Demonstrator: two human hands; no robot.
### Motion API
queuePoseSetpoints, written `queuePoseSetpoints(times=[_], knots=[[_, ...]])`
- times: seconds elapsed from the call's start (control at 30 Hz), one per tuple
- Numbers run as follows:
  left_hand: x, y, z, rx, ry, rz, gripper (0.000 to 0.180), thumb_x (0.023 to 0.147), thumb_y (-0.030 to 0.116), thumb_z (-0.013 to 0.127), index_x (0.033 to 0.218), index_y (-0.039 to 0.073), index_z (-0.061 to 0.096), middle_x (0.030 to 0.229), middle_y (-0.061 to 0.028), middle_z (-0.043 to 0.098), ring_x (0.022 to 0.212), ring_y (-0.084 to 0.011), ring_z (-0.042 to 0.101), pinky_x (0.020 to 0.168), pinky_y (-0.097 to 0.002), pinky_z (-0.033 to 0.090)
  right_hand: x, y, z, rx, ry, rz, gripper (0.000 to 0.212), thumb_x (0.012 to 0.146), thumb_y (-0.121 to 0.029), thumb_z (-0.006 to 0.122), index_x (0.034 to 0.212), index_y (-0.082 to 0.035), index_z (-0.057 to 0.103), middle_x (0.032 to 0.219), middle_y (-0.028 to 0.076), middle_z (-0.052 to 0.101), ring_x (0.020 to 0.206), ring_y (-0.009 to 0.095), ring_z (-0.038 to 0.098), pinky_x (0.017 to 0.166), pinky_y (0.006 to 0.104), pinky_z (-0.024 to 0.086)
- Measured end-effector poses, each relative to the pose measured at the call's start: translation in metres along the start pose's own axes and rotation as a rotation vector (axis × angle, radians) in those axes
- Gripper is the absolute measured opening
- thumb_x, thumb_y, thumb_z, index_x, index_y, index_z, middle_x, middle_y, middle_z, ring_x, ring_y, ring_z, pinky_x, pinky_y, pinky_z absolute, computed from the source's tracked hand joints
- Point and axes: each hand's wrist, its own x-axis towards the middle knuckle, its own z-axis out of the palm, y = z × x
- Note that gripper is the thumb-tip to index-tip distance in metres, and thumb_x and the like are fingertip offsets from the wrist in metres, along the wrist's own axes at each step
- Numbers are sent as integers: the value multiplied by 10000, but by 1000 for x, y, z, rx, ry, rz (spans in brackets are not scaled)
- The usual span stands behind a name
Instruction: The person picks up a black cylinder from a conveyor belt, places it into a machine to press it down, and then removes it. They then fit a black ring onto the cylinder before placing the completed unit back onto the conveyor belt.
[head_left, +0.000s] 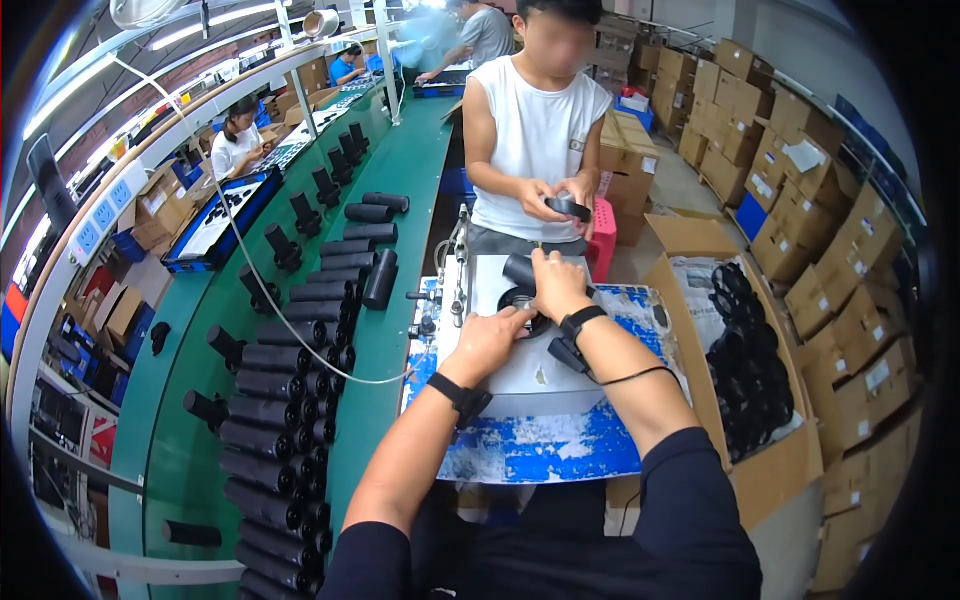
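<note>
Ahead of me, my right hand (562,288) is curled around a short black cylinder (519,270), which is tilted and partly hidden by my fingers. My left hand (490,342) pinches the near edge of a round black part (515,299) just below the cylinder. Both parts are over a white plate (490,372) on a worn blue-and-white board (560,445). My fingers hide where the two parts meet, so I cannot tell whether they are joined. A small metal fixture with fittings (458,275) stands on the board's left side.
Rows of black tubes (265,412) lie on the green bench (395,330) to my left. A thin hose (300,340) crosses it. An open carton of black rings (745,360) stands at right. Across from me, a co-worker (540,130) holds a black ring (567,208).
</note>
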Motion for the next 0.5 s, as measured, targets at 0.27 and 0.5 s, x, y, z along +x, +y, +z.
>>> queuePoseSetpoints(times=[0.27, 0.5], knots=[[-98, 50, -39, -519, 325, -210, 331, 1009, 72, 702, 1339, 76, 696, 1373, -135, 623, 785, -178, 651, 675, -320, 525, -3, 4, 15, 1119, 459, -134, 774, 915, -380, 854, 1467, -21, 449, 1169, 163, 663, 1058, 299, 694, 977, 457, 546], [-225, 47, -17, -576, 426, -407, 301, 996, -17, 655, 1288, 36, 709, 1329, -146, 630, 987, -215, 674, 740, -294, 554, -11, 4, 66, 1250, 463, -90, 765, 959, -324, 806, 1492, 20, 378, 1250, 167, 621, 1080, 290, 651, 1002, 419, 518]])
